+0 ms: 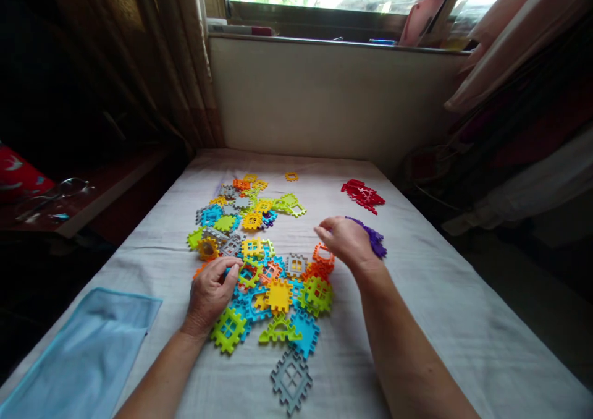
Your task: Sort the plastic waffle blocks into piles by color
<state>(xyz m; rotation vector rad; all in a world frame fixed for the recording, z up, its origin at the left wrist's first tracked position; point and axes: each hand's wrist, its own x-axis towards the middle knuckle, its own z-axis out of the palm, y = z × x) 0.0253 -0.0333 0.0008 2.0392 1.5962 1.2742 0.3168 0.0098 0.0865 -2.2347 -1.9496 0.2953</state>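
Many flat notched plastic pieces in several colours lie in a mixed heap on the cloth-covered table. My left hand point(212, 292) rests at the heap's left side with curled fingers, near a lime green piece point(250, 273); whether it grips anything is hidden. To the right, my right hand point(345, 240) is bent over the cloth beside the purple pieces point(374, 238), its fingertips mostly out of sight. Orange pieces point(323, 256) lie just left of its wrist. Farther back sits a separate pile of red pieces point(363, 195). A grey piece point(291, 381) lies nearest me.
A light blue cloth bag point(88, 351) covers the table's left front. One yellow piece point(291, 176) lies alone at the back. Beyond stand a wall point(324, 97) and window; glasses point(69, 187) rest on a side surface at left.
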